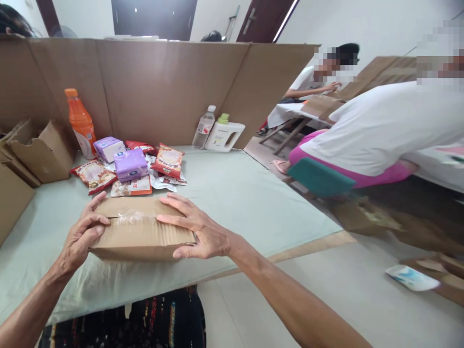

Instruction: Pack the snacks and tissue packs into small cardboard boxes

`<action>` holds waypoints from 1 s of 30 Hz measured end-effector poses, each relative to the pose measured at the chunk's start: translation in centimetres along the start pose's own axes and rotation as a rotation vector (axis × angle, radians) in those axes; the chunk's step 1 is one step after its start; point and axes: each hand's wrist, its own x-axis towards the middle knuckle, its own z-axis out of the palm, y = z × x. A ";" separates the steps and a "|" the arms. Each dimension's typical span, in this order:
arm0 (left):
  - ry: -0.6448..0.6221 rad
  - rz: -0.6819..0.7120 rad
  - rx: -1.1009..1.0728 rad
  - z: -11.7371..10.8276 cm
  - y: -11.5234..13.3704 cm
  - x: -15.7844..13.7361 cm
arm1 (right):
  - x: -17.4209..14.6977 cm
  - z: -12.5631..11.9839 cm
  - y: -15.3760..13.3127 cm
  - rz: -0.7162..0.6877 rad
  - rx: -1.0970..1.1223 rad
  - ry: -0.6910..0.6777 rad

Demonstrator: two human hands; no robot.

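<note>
A closed cardboard box (139,235) with clear tape across the middle of its top seam lies near the front of the cloth-covered table. My left hand (81,237) grips its left end, fingers bent over the edge. At the right end my right hand (197,229) holds the box, its fingers spread over the top and the thumb on the near side. Just behind the box is a pile with a purple tissue pack (131,164), a second tissue pack (108,149) and red snack bags (168,161).
Behind the pile stand an orange drink bottle (80,124), a clear water bottle (204,128) and a white jug (224,134), before a cardboard screen (170,92). Open cardboard boxes (43,152) stand at left. A person in a white shirt (395,125) sits to the right.
</note>
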 end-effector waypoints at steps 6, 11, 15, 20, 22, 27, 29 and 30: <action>-0.066 0.029 0.006 0.4 -0.3 0.5 | -0.8 0.0 -0.7 -0.034 -0.050 0.110; -0.145 0.129 -0.062 3.0 -0.1 2.9 | -6.1 -2.6 -1.7 0.078 -0.215 0.245; -0.270 0.175 0.061 6.7 -1.0 4.3 | -13.4 -5.8 1.9 0.410 -0.479 0.433; -0.543 0.299 0.412 12.0 -3.3 4.6 | -20.1 -10.2 11.2 0.828 -0.655 0.619; -0.579 0.345 0.525 13.6 -3.9 4.6 | -20.6 -11.7 14.8 0.959 -0.669 0.637; -0.568 0.457 0.617 15.0 -4.6 3.8 | -18.2 -14.3 22.5 1.078 -0.661 0.603; -0.533 0.521 0.643 15.0 -5.1 3.4 | -17.0 -14.8 25.1 1.109 -0.657 0.603; -0.519 0.540 0.651 15.1 -5.4 3.2 | -16.4 -15.1 26.2 1.128 -0.656 0.607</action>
